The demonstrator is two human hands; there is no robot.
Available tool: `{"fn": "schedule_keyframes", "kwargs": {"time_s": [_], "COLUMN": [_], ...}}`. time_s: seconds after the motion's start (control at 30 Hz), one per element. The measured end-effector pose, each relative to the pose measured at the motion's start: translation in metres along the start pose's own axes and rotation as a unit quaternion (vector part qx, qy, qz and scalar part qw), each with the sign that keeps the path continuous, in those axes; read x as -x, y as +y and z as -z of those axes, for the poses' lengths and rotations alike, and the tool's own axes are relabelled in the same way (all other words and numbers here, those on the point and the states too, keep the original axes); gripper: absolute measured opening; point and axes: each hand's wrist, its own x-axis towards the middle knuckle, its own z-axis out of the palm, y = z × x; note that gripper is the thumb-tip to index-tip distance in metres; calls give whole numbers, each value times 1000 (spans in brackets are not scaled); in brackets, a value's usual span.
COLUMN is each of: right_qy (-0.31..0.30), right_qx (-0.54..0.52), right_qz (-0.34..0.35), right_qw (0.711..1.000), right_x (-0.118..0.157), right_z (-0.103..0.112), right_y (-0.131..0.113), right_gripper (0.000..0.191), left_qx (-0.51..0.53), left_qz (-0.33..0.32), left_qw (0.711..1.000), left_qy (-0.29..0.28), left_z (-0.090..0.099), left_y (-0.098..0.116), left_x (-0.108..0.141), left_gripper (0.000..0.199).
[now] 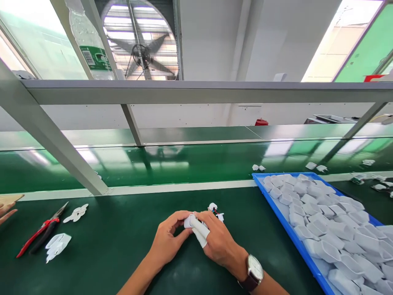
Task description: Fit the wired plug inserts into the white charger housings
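Observation:
Over the dark green table, my left hand (170, 237) pinches a small white plastic piece (188, 222) between thumb and fingers. My right hand (219, 241), with a watch at its wrist, closes on the same piece from the other side. White sleeves that look like finger covers (199, 230) wrap some right-hand fingers; they and the fingers partly hide the piece. Just beyond the right hand lies a small white part with thin coloured wires (216, 211). To the right, a blue tray (285, 233) bears many white plastic shells (328, 221).
Red-and-black pliers (43, 231) lie at the left, beside white cut-out pieces (76, 213) and a white stack (57, 246). Another person's fingers (6, 209) show at the left edge. A metal shelf frame (196, 92) crosses above, with a plastic bottle (92, 45) on it.

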Motion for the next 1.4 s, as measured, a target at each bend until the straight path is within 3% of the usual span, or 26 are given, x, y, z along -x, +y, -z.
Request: {"fn": "schedule_keyframes", "kwargs": {"time_s": [0.17,0.3,0.43,0.53,0.6,0.7,0.77,0.87,0.93,1.0,1.07,1.13,1.2,1.3,1.4], "right_qy": [-37,8,56,49,54,70,64,36,4,-38,-67,-89,-98,-85,-51], "right_qx": [91,141,135,90,68,57,63,81,93,109,131,176,238,322,379], "right_qz": [24,15,29,68,51,16,28,62,75,78,59,6,-70,-171,-221], "right_qw": [995,990,989,992,995,996,996,994,993,990,987,980,964,927,897], "right_x": [-2,-5,0,8,12,16,18,20,19,15,9,3,1,5,16], "right_z": [-6,-3,-10,-28,-41,-53,-53,-45,-36,-27,-16,-1,19,61,104], "right_y": [-2,-5,-7,-4,1,12,19,22,20,19,21,31,48,77,98], "right_gripper": [57,52,44,38,44,47,36,12,11,4,9,17,14,11,29], "left_qx": [-4,-42,-195,-234,-260,-288,-296,-307,-309,-295,-267,-265,-270,-285,-304], "left_qz": [12,38,123,161,191,227,238,234,208,163,113,20,-58,-111,-113], "left_qw": [1000,998,971,952,935,914,907,903,906,922,946,961,960,949,941], "left_qy": [22,12,65,115,150,175,179,192,201,192,147,79,53,78,99], "left_z": [-5,5,41,71,86,101,110,114,104,82,53,30,19,24,37], "left_y": [-6,-20,-45,-70,-85,-98,-99,-89,-77,-63,-51,-42,-39,-44,-52], "left_x": [2,-10,-60,-109,-134,-154,-158,-153,-140,-117,-88,-57,-32,-15,-16], "left_gripper": [26,33,41,35,28,26,26,37,52,57,54,46,41,35,35]}}
